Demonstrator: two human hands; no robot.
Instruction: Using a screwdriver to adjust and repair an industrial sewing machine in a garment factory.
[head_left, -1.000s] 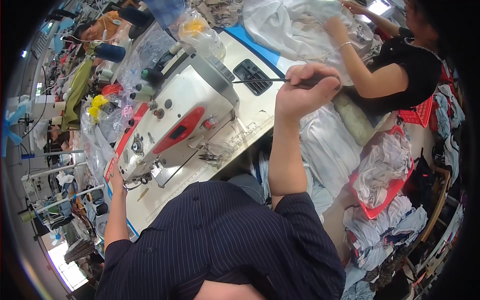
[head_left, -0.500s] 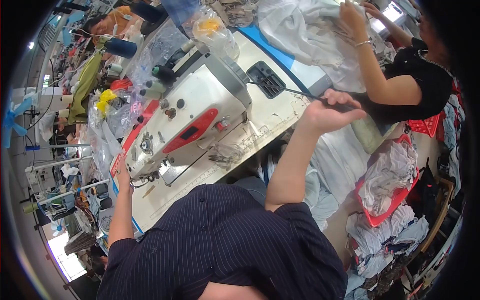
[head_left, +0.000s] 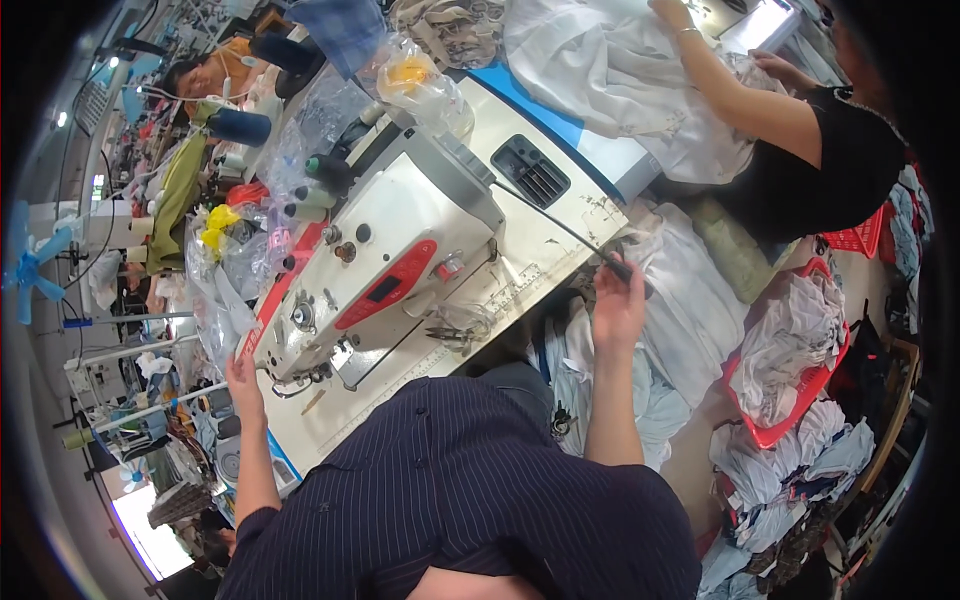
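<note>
A white sewing machine [head_left: 400, 215] with a red panel stands on the table in front of me. My right hand [head_left: 618, 312] is closed around the dark handle of a long, thin screwdriver [head_left: 560, 226], right of the machine. Its shaft slants up to the left, and its far end meets the machine's right end; the exact contact is too small to make out. My left hand [head_left: 243, 383] is beside the machine's left end, fingers raised and apart, holding nothing I can see. Small metal tools [head_left: 455, 332] lie on the table below the machine arm.
Thread cones [head_left: 327, 170] and plastic bags [head_left: 235, 255] crowd the area behind the machine. A co-worker's arm [head_left: 745, 100] reaches over white cloth [head_left: 590, 70] at the upper right. White fabric [head_left: 680, 300] hangs on my right, near a red basket [head_left: 770, 432] of garments.
My right hand has swung down and left with the screwdriver's handle, and its fingers have closed more around it. The shaft slants more steeply. My left hand has shifted slightly down.
</note>
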